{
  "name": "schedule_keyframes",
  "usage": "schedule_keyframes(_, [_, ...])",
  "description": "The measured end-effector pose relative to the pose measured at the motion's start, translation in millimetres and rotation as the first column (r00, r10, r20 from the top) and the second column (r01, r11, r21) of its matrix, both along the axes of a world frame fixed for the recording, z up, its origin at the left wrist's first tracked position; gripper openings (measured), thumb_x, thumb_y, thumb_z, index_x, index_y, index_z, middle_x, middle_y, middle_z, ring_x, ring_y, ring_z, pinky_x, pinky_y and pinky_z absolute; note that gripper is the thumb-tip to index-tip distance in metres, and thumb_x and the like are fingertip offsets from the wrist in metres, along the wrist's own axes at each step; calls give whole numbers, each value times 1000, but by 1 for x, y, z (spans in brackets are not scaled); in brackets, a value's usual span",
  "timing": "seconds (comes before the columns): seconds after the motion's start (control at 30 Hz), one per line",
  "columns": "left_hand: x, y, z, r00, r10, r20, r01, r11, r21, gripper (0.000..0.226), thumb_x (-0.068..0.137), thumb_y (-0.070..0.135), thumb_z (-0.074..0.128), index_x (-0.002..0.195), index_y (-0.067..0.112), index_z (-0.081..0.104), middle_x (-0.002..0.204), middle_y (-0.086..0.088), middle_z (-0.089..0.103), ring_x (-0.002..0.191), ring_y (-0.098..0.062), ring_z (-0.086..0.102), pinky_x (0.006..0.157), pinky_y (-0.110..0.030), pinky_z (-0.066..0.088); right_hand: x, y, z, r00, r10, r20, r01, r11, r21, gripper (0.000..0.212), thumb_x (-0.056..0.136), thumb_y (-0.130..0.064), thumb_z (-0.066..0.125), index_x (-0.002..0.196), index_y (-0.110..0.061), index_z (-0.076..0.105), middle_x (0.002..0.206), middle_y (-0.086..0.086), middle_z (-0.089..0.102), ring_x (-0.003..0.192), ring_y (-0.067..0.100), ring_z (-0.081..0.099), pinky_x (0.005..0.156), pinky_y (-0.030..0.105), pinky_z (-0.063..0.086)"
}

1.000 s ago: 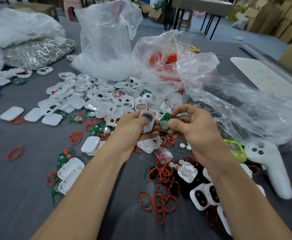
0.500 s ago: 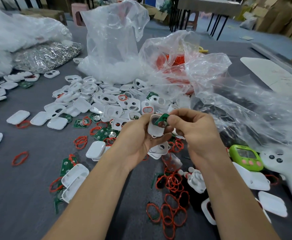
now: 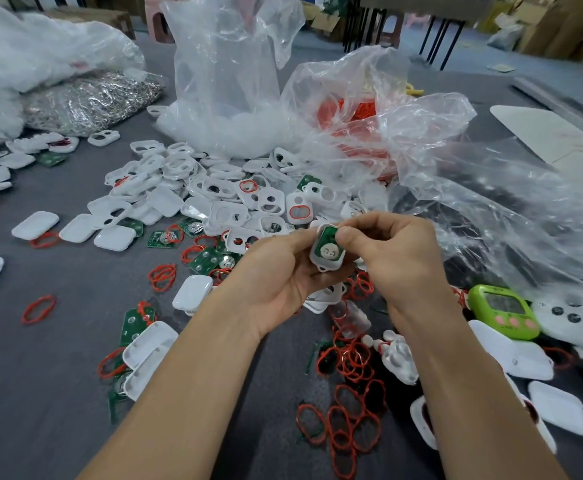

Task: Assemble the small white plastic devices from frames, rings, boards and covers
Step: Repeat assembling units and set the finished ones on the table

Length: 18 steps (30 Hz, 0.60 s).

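Grey counter [image 3: 58, 393] in a room with cardboard boxes [image 3: 560, 26] at 1 o'clock. Clear bags [image 3: 227, 81] crowd 12 o'clock, red rings [image 3: 348, 427] lie at 6, a green timer [image 3: 501, 310] at 4. Centre: left grip [image 3: 276, 278] holds the white frame [image 3: 329, 265]; right grip [image 3: 400, 261] pinches the green board [image 3: 326, 235] seated in it

A lime-green digital timer [image 3: 503, 311] lies on the grey counter [image 3: 58, 393] at the right, just beside a white handheld controller [image 3: 574, 323] with dark buttons; crumpled clear plastic sheeting [image 3: 490, 209] spreads behind them; farther back stand a pink stool [image 3: 158, 15], dark table legs [image 3: 435, 39] and stacked cardboard boxes [image 3: 567, 26].
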State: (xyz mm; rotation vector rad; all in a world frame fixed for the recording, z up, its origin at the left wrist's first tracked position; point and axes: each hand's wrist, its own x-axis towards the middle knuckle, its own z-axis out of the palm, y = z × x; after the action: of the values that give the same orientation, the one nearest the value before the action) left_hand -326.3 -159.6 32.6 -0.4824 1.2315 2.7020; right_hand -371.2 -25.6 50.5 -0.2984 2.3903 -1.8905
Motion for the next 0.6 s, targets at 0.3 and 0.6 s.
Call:
schedule_keyframes(0.3, [0,-1,-2,1000,-4,-5,4,998,64,32,106,8,43,118,-10,66,109,-21,74,87,-22,75,69,-34,63,3,-1,-4,982,-71,-177,101,981,166,14,79,-22,85,70,-29,78,64,-15,72,61,5,69,58,20,52])
schedule_keyframes(0.6, [-1,-2,-7,999,-7,-49,9,999,40,28,102,6,45,114,-9,66,111,-23,73,90,-23,74,74,-35,63,10,-5,-4,922,-98,-376,171,971,167,14,75,-22,90,72,-31,80,57,-18,67,56,-2,61,51,8,41])
